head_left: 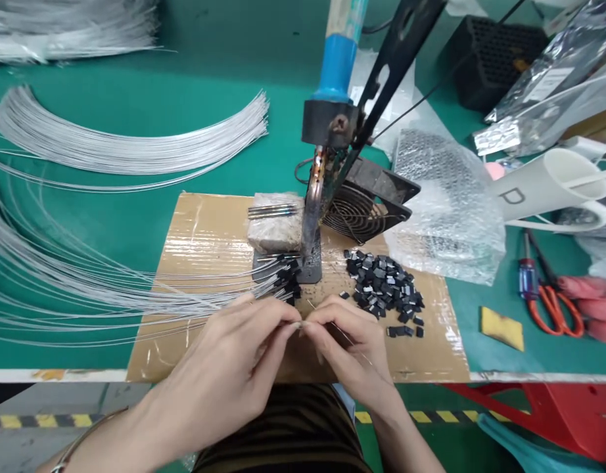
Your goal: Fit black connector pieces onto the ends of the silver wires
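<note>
A tiny pale piece is at the meeting fingertips, on the near side of the soldering iron; what it is cannot be told. The left hand has its grip pinched on it, thumb against forefinger. The right hand also has its grip pressed together just beside it, and a thin wire runs across its fingers; whether the right fingertips pinch the piece or the wire is too small to tell.

Just left of the iron's tip are the black ends of a spread of white cables. A wrapped block carrying metal rods is also left of it; right of it are a fan and, nearer, a heap of black pieces. All these rest at least partly on a cardboard sheet over the green worktop.

Well right of the iron, a white mug tilts, with a white stick-like piece at its mouth. Between mug and iron lies a bubble-wrap bag; its contents cannot be made out.
</note>
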Motion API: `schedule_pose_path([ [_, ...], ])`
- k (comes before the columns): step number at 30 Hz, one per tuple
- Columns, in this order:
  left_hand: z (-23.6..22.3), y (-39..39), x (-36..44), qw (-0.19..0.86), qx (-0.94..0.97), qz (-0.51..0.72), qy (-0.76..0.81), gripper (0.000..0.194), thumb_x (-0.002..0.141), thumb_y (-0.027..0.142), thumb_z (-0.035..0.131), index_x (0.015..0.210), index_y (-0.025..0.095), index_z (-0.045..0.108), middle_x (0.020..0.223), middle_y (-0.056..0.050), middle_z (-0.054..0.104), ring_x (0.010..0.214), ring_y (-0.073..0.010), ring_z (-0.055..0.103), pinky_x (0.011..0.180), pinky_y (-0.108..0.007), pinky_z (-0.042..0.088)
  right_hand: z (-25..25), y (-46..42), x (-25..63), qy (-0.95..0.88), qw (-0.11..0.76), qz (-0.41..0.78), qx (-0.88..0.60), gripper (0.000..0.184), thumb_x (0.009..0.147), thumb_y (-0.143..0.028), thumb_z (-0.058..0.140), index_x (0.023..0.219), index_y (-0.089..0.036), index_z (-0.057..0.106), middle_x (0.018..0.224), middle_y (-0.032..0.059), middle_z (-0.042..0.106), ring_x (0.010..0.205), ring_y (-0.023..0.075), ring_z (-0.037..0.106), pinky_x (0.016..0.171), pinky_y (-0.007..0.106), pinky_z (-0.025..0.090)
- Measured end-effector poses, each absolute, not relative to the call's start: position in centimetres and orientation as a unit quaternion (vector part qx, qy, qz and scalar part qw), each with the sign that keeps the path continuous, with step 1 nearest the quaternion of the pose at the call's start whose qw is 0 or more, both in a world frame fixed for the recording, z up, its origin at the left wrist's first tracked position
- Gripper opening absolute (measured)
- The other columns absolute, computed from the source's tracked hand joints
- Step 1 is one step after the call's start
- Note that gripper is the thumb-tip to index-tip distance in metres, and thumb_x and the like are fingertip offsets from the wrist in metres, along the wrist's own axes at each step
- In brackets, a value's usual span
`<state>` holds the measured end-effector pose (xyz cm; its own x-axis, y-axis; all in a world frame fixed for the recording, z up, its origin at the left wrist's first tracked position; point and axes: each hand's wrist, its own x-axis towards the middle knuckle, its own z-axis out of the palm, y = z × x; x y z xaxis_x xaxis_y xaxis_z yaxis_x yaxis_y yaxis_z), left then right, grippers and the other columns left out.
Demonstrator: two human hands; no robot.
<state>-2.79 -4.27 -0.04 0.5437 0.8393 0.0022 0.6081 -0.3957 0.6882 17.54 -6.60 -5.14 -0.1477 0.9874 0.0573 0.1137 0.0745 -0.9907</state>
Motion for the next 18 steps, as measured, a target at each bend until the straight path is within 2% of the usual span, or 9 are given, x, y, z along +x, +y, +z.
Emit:
schedule_pose_path([
  [3,0.1,-3.1,-3.2,0.413,0.768,0.129,0.472,0.017,0.105,0.022,0.051,0.096,0.025,0.065,0.078,0.002,0.064,0.069,-0.0151,0.056,0.062,-0.027,0.042,-5.2,-6.6,17.3,-0.577,0.447,0.501,-0.465,0.018,0.102,-0.022,0.068,0.085,-0.021,0.072,0.075,-0.0023,0.062,0.068,0.0129,0.057,0.064,0.027,0.043],
  [6,-0.2,-1.9,-3.3,0.534,0.696,0.117,0.466,0.023,0.105,0.034,0.054,0.087,0.023,0.063,0.069,0.004,0.053,0.061,-0.0135,0.046,0.054,-0.025,0.034,-5.1,-6.5,17.0,-0.574,0.458,0.494,-0.466,0.018,0.102,-0.021,0.07,0.084,-0.021,0.071,0.073,-0.0027,0.062,0.067,0.0125,0.056,0.063,0.027,0.043],
  [9,-0.7,-1.0,-2.9,0.61,0.629,0.136,0.463,0.026,0.102,0.036,0.059,0.081,0.02,0.061,0.063,0.006,0.044,0.056,-0.0109,0.036,0.05,-0.023,0.027,-5.0,-6.5,16.7,-0.572,0.479,0.457,-0.484,0.016,0.101,-0.019,0.07,0.085,-0.021,0.072,0.074,-0.0025,0.062,0.068,0.0123,0.057,0.063,0.026,0.044],
  [12,-0.9,-0.8,-2.5,0.599,0.605,0.168,0.496,0.023,0.097,0.034,0.064,0.08,0.019,0.063,0.063,0.006,0.048,0.054,-0.0094,0.036,0.049,-0.022,0.027,-5.1,-6.8,16.8,-0.535,0.492,0.457,-0.513,0.021,0.106,-0.024,0.062,0.093,-0.021,0.078,0.078,-0.0002,0.065,0.069,0.0131,0.061,0.067,0.028,0.049],
  [15,-0.9,-0.9,-2.4,0.577,0.602,0.197,0.515,0.021,0.094,0.034,0.066,0.08,0.019,0.065,0.063,0.004,0.054,0.054,-0.0098,0.041,0.049,-0.022,0.03,-5.5,-7.2,17.0,-0.448,0.531,0.511,-0.506,0.047,0.114,-0.043,0.04,0.108,-0.022,0.081,0.089,0.0048,0.066,0.071,0.0166,0.064,0.066,0.033,0.053],
  [17,-0.9,-1.0,-2.5,0.567,0.601,0.212,0.522,0.021,0.095,0.034,0.066,0.08,0.019,0.067,0.063,0.003,0.056,0.053,-0.01,0.043,0.049,-0.022,0.03,-5.8,-7.3,17.1,-0.395,0.562,0.531,-0.496,0.061,0.115,-0.05,0.029,0.107,-0.022,0.082,0.089,0.0065,0.066,0.07,0.0179,0.064,0.06,0.033,0.053],
  [18,-0.8,-1.0,-2.5,0.561,0.602,0.218,0.524,0.02,0.095,0.034,0.066,0.081,0.019,0.067,0.063,0.003,0.057,0.053,-0.0098,0.043,0.048,-0.022,0.03,-5.8,-7.3,17.0,-0.38,0.568,0.533,-0.498,0.062,0.115,-0.05,0.029,0.104,-0.022,0.083,0.088,0.0064,0.067,0.069,0.0176,0.064,0.059,0.032,0.052],
])
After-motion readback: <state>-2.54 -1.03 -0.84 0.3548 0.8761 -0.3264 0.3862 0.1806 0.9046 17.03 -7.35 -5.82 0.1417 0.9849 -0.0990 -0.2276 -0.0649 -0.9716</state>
